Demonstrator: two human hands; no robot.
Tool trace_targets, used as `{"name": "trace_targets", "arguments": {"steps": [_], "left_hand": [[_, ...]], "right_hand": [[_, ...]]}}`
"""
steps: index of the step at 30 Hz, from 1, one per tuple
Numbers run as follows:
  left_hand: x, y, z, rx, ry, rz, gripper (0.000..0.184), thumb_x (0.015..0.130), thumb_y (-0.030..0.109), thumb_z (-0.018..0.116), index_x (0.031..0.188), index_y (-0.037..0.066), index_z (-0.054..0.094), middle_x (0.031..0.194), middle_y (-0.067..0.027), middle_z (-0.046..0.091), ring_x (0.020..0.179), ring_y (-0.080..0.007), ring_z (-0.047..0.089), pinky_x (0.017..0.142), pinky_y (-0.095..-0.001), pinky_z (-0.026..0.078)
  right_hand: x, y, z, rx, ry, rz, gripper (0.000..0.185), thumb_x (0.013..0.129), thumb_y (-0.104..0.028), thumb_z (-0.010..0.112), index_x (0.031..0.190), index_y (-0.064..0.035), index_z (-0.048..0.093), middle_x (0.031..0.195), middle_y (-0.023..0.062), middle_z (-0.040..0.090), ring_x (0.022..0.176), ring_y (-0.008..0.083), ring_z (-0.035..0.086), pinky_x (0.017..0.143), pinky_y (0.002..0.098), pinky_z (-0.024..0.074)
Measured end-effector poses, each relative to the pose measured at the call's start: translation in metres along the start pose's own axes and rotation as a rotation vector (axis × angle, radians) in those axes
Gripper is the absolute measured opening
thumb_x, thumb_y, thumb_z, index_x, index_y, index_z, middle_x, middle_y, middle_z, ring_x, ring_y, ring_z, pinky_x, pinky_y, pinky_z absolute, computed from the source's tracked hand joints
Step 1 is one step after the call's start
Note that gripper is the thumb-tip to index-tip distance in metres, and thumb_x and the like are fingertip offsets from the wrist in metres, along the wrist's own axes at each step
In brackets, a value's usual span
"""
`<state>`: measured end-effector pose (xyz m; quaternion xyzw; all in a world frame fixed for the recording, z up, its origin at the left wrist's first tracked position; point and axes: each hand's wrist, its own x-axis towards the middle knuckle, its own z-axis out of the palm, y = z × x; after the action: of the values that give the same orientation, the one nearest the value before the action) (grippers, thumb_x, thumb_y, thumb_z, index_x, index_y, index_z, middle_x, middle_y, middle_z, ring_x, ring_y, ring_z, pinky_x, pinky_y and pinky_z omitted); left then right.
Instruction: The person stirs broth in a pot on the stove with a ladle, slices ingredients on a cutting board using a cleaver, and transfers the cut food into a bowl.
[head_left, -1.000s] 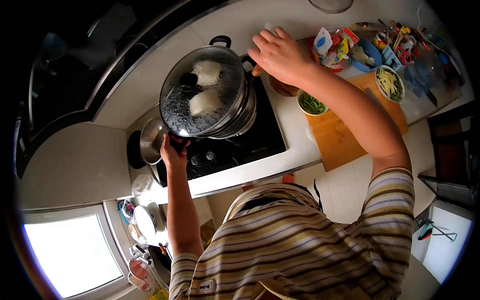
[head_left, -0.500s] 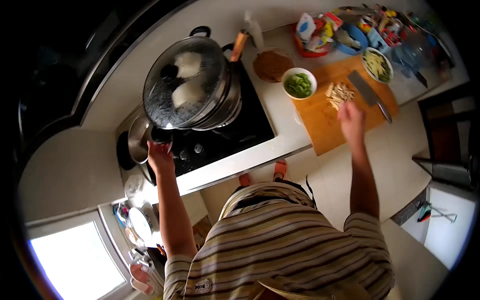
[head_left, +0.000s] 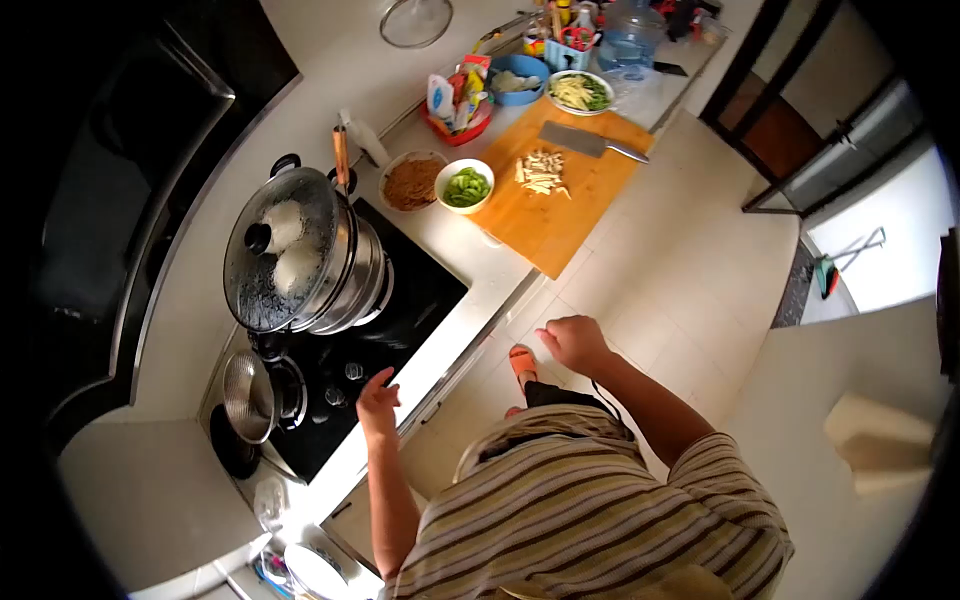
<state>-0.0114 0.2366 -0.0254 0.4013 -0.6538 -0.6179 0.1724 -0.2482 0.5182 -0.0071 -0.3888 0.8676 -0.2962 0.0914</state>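
Note:
My left hand [head_left: 378, 403] hovers by the front edge of the black gas stove [head_left: 405, 285], fingers apart and holding nothing. My right hand [head_left: 575, 343] is in a loose fist above the floor, in front of the counter, with nothing visible in it. A steamer pot [head_left: 350, 290] stands on the stove under a misted glass lid [head_left: 258, 280]; two pale round lumps show through the glass. On the wooden cutting board [head_left: 545, 235] lie chopped pale strips [head_left: 541, 172] and a cleaver [head_left: 575, 139]. A bowl of sliced greens [head_left: 467, 187] sits at the board's left edge.
A metal strainer [head_left: 250, 396] rests at the stove's near-left burner. Behind the board are a bowl of brown food [head_left: 415, 183], a red basket of packets [head_left: 460, 125], a blue bowl [head_left: 518, 92] and a bowl of yellow-and-green shreds [head_left: 580, 93]. A water jug [head_left: 630, 40] stands farther back.
My left hand has drawn back from beside the pot and strainer and opened. My right hand has left the chopped strips and come back toward my body. The view has turned rightward.

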Motion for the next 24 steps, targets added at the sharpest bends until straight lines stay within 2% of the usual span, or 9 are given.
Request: {"name": "trace_targets", "arguments": {"steps": [2,3,5,7,11,12,16,19,24], "left_hand": [[-0.011,-0.029,0.004,0.16,-0.103,0.223,0.035,0.078,-0.009,0.058,0.111,0.001,0.062,0.099,-0.0115,0.065,0.094,-0.0189,0.061,0.081,-0.0281,0.05],[-0.029,-0.024,0.013,0.138,-0.115,0.062,0.038,0.077,-0.001,0.064,0.115,0.004,0.06,0.11,-0.0131,0.063,0.104,-0.022,0.058,0.087,-0.032,0.047],[-0.043,-0.07,0.013,0.298,-0.163,-0.022,0.039,0.075,0.01,0.071,0.112,0.006,0.063,0.111,-0.0118,0.063,0.104,-0.0225,0.059,0.092,-0.0341,0.044],[-0.072,-0.048,0.021,0.497,-0.258,-0.108,0.038,0.073,0.017,0.074,0.109,0.007,0.065,0.112,-0.0114,0.063,0.105,-0.0218,0.059,0.092,-0.0335,0.044],[-0.091,-0.052,0.026,0.513,-0.282,-0.043,0.03,0.071,0.014,0.073,0.1,0.006,0.068,0.1,-0.0098,0.068,0.098,-0.0208,0.063,0.088,-0.0303,0.046],[-0.094,-0.043,0.032,0.474,-0.235,-0.037,0.026,0.071,0.012,0.072,0.095,0.005,0.069,0.086,-0.0079,0.069,0.083,-0.0187,0.066,0.076,-0.0287,0.05],[-0.088,-0.012,0.071,0.532,-0.17,0.037,0.025,0.071,0.007,0.07,0.096,0.004,0.068,0.071,-0.0058,0.065,0.064,-0.0127,0.06,0.06,-0.0268,0.049],[-0.069,-0.007,0.138,0.441,-0.217,-0.029,0.029,0.072,0.007,0.069,0.101,0.003,0.066,0.072,-0.0052,0.065,0.064,-0.0135,0.061,0.061,-0.0266,0.049],[-0.039,-0.006,0.299,0.574,-0.541,0.009,0.059,0.07,0.013,0.073,0.125,0.01,0.051,0.111,-0.0141,0.06,0.081,-0.0212,0.065,0.076,-0.0339,0.051]], "right_hand": [[-0.022,-0.014,0.009,-0.006,0.022,-0.014,0.034,0.085,-0.032,0.055,0.063,-0.0054,0.056,0.061,0.0156,0.056,0.06,0.0362,0.056,0.055,0.045,0.0439],[-0.035,-0.019,0.011,-0.004,0.012,-0.048,0.033,0.085,-0.031,0.055,0.064,-0.0054,0.057,0.062,0.0157,0.057,0.061,0.0359,0.057,0.056,0.0449,0.0447],[-0.058,-0.028,0.007,-0.014,-0.012,-0.066,0.031,0.085,-0.029,0.055,0.066,-0.0047,0.058,0.065,0.0149,0.059,0.063,0.0347,0.059,0.058,0.0444,0.0463],[-0.076,-0.024,0.009,-0.109,-0.115,0.002,0.026,0.084,-0.026,0.056,0.07,-0.0041,0.058,0.069,0.0138,0.061,0.067,0.034,0.06,0.06,0.045,0.0468],[-0.093,-0.002,-0.006,0.0,-0.034,-0.002,0.016,0.083,-0.02,0.058,0.089,-0.005,0.057,0.075,0.0146,0.063,0.074,0.0334,0.062,0.064,0.0469,0.0467],[-0.091,0.004,-0.009,-0.005,-0.114,0.037,0.018,0.082,-0.019,0.058,0.094,-0.005,0.057,0.077,0.0152,0.064,0.075,0.0333,0.062,0.065,0.0461,0.0473],[-0.077,0.036,-0.025,0.054,-0.301,-0.026,0.022,0.082,-0.02,0.059,0.099,-0.0058,0.059,0.085,0.0141,0.066,0.081,0.0319,0.062,0.071,0.0431,0.048],[-0.072,0.087,-0.046,0.143,-0.272,-0.068,0.023,0.082,-0.023,0.059,0.098,-0.0067,0.06,0.088,0.013,0.065,0.085,0.0315,0.061,0.073,0.0431,0.0476],[-0.071,0.22,-0.115,0.129,-0.255,0.213,0.02,0.082,-0.028,0.059,0.088,-0.0094,0.065,0.086,0.0131,0.066,0.084,0.0321,0.061,0.074,0.0438,0.0478]]}}
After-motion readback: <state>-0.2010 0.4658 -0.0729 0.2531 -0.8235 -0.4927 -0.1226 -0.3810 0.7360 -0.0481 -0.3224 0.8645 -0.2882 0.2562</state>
